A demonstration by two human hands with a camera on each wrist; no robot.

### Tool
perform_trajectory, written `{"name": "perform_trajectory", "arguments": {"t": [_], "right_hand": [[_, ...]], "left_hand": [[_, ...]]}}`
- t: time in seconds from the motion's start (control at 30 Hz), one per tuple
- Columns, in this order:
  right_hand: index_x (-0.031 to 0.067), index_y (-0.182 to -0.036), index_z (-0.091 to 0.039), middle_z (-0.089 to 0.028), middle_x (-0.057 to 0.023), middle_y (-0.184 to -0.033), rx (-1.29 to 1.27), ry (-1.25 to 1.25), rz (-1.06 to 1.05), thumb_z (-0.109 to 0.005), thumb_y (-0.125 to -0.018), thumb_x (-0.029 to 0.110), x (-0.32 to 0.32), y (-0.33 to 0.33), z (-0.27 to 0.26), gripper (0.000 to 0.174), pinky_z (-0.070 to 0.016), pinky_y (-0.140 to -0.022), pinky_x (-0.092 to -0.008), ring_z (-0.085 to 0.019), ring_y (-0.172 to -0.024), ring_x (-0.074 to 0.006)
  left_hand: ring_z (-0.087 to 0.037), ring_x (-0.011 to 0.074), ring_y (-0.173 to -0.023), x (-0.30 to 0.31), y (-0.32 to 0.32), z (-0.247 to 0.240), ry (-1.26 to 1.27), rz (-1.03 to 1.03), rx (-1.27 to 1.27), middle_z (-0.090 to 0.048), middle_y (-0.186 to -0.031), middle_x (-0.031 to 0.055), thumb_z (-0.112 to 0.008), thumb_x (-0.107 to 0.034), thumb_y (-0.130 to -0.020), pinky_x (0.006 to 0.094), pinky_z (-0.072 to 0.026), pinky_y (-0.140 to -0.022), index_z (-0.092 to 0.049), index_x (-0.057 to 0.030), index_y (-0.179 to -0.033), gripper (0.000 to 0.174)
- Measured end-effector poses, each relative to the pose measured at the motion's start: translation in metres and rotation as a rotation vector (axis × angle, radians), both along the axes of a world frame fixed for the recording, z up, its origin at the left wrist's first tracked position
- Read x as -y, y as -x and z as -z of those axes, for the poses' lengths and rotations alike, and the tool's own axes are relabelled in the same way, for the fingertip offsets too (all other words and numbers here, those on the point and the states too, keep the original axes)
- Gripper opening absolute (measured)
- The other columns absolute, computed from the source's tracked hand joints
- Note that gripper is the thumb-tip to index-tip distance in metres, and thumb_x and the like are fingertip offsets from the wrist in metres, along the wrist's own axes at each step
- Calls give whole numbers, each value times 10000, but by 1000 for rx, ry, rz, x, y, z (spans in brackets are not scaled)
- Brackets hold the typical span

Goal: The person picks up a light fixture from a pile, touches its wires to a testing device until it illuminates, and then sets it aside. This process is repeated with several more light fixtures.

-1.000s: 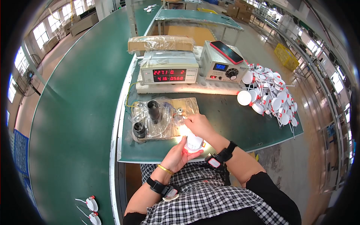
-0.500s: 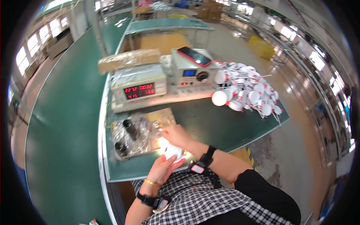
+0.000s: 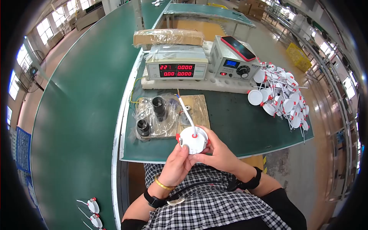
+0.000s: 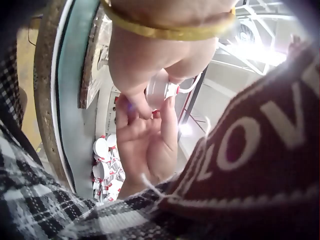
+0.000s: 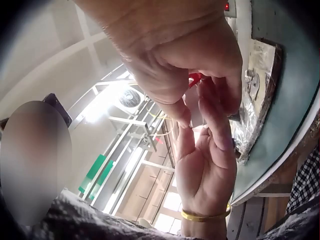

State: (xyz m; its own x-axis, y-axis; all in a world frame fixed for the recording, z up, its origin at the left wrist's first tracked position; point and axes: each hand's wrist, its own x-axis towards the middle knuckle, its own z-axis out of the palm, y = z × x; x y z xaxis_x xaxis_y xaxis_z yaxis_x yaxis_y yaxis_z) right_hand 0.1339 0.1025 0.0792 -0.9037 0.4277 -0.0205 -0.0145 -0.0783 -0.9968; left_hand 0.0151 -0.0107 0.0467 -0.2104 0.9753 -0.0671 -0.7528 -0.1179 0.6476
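Note:
A round white LED downlight (image 3: 196,145) with red clips is held up in front of the body, its back facing the head camera. From its centre a white cable (image 3: 186,112) points away over the board. My left hand (image 3: 174,164) pinches the lower left rim, thumb on the back. My right hand (image 3: 219,153) grips the right side of the rim. In the left wrist view the downlight's white side (image 4: 158,89) shows between the fingers of both hands. Beyond it lies a plastic-wrapped test board (image 3: 170,130) with two black sockets.
A power meter (image 3: 153,71) with red digits and a grey voltage regulator (image 3: 216,69) with a phone (image 3: 238,48) on top stand at the back. Many white downlights (image 3: 288,105) are heaped at the right. A few more (image 3: 93,206) lie on the left bench.
The downlight was lit and is now dark, turned with its back up. My right hand has left the board for the rim. The meter's lower readings fell to zero.

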Motion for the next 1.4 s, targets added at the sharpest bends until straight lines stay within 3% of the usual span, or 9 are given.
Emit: {"name": "perform_trajectory", "arguments": {"t": [0.1,0.23,0.7,1.03,1.1,1.2,1.3,1.37,1.4], "right_hand": [[35,-1409,-248,-476,-126,-1255,30,40,34,-678,-820,71,2,1,7,730,-477,-905,-320,-534,-1096,-174],[33,-1378,-281,-493,-118,-1214,59,-2,72,-661,-831,62,4,1,11,667,-489,-879,-314,-549,-1055,-161],[26,-1312,-350,-541,-103,-1113,65,-35,127,-657,-831,83,4,2,17,573,-499,-825,-298,-572,-975,-140],[21,-1291,-374,-542,-104,-1111,108,-86,154,-656,-817,66,0,2,28,553,-493,-831,-298,-568,-985,-141],[24,-1305,-369,-532,-108,-1136,2,-32,141,-656,-814,61,-1,4,40,570,-481,-856,-308,-548,-1030,-147],[32,-1361,-321,-509,-134,-1202,-20,78,-70,-675,-821,101,-11,1,33,649,-443,-920,-322,-524,-1086,-169],[-7,-1305,-417,-535,-133,-1188,156,-588,33,-661,-852,229,-69,-13,10,566,-446,-907,-351,-531,-1071,-220],[-16,-1184,-512,-548,-161,-1156,202,-1107,476,-651,-829,240,-140,-28,32,460,-450,-890,-389,-545,-1028,-303],[-11,-1090,-552,-549,-191,-1109,302,-1187,675,-648,-801,225,-175,-38,43,385,-448,-879,-421,-529,-1026,-365]], "left_hand": [[-499,252,-1200,1,3,2,-34,57,62,-445,-1325,148,-323,-214,-1019,373,-432,-1013,-283,-12,-1372,409],[-517,294,-1182,1,-3,2,5,-14,33,-470,-1301,185,-341,-255,-1015,384,-444,-1000,-312,14,-1345,427],[-520,167,-1136,-2,-7,11,44,-71,-27,-500,-1255,89,-368,-228,-1013,312,-442,-970,-362,-39,-1323,363],[-493,194,-1181,-1,-9,20,41,-44,-20,-479,-1270,106,-373,-216,-1013,347,-418,-1014,-348,-19,-1317,363],[-514,226,-1159,-3,-9,34,77,-99,-31,-513,-1249,105,-382,-226,-1008,376,-423,-998,-400,-34,-1292,343],[-489,260,-1204,1,-6,23,38,-114,27,-489,-1308,130,-394,-240,-1000,401,-400,-1025,-371,-27,-1338,400],[-484,259,-1220,33,31,12,-67,-234,23,-488,-1330,134,-417,-252,-991,382,-397,-1036,-374,-36,-1366,435],[-565,237,-1091,61,53,5,-33,-677,-3,-549,-1219,158,-433,-217,-987,302,-489,-927,-394,-16,-1345,413],[-536,238,-1118,86,69,4,-22,-737,-92,-540,-1236,135,-479,-212,-964,320,-438,-975,-440,-15,-1297,389]]}}
